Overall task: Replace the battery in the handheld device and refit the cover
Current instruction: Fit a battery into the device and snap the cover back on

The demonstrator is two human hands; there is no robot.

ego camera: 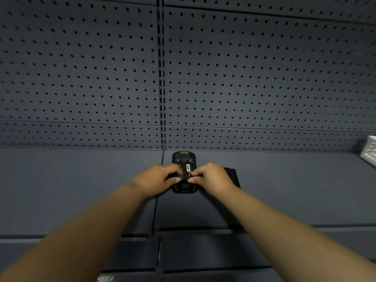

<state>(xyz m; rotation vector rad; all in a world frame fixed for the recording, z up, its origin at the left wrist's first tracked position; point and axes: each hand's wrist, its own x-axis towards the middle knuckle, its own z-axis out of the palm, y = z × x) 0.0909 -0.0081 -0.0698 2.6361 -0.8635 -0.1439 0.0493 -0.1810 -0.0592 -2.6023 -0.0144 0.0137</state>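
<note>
**Black device on grey shelf, both hands on battery**

Grey metal shelf point(81, 190) is carrying a black device point(184, 171) lying back-side up, lengthwise, near the pegboard point(81, 78) wall. Cover is off; a dark battery point(186, 170) with a barcode label is sitting in the open bay. Left hand point(157, 179) is curling in from the left, fingertips pressing on the battery's left edge. Right hand point(211, 177) is mirroring it, fingers bent and pinching at the battery's right edge. Whether the battery is fully seated is hard to tell, hands are blurring it. A flat black piece point(232, 176), possibly the cover, is lying just right of the device, partly behind the right hand. A white perforated bin point(370, 150) is sitting at far right.
</note>
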